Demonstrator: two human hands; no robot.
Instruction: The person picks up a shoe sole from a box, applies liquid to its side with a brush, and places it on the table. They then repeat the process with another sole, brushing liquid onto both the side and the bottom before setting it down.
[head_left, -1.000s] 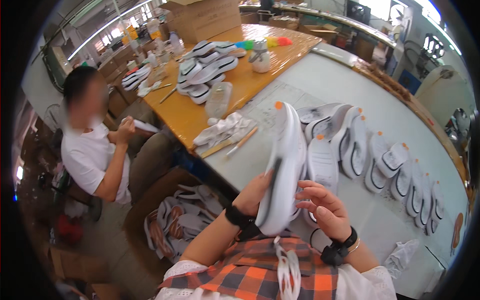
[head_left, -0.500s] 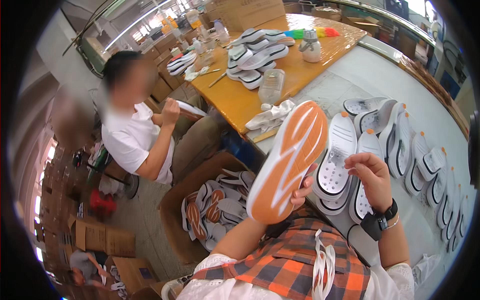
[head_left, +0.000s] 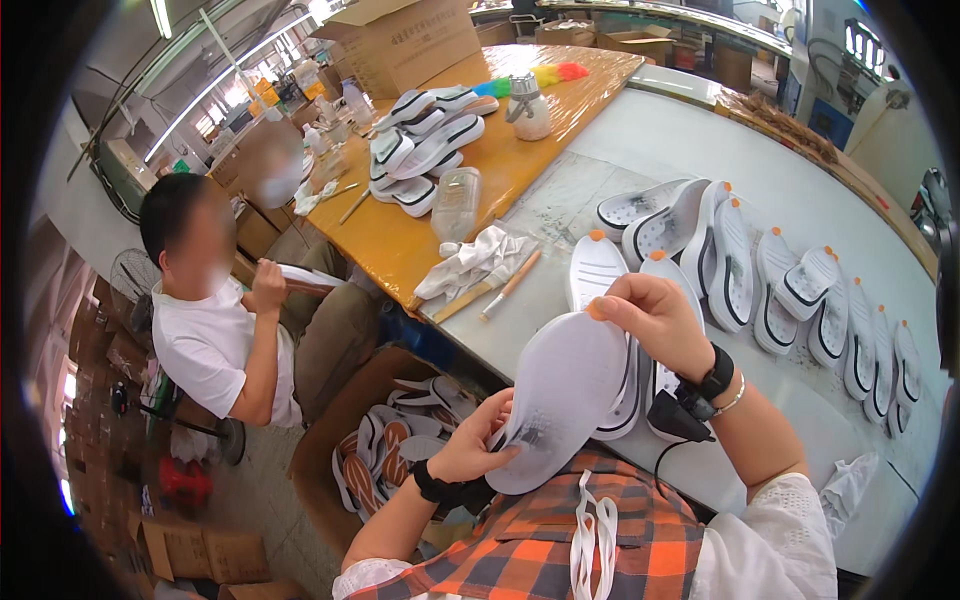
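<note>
A white shoe sole [head_left: 565, 390] is tilted in front of my apron, its pale inner side facing up with a dark smudge near the lower end. My left hand [head_left: 475, 440] grips that lower end, thumb on top and fingers beneath. At the upper tip, my right hand [head_left: 655, 320] pinches a small orange sticker [head_left: 597, 309] against the sole's edge; whether it is fully stuck down I cannot tell. Just behind, partly hidden by my hands, lie more white soles [head_left: 598, 268] with orange stickers at their tips.
Rows of stickered soles [head_left: 775, 290] cover the white table's right side. A rag [head_left: 480, 262] and a brush [head_left: 510, 285] lie near the yellow table [head_left: 390, 260], which bears piled soles [head_left: 430, 145]. A box of soles [head_left: 320, 440] stands lower left; a co-worker [head_left: 210, 320] sits beyond.
The held sole has turned over, from orange tread up to white inner side up. My right hand has come to its tip with an orange sticker. The view has shifted right.
</note>
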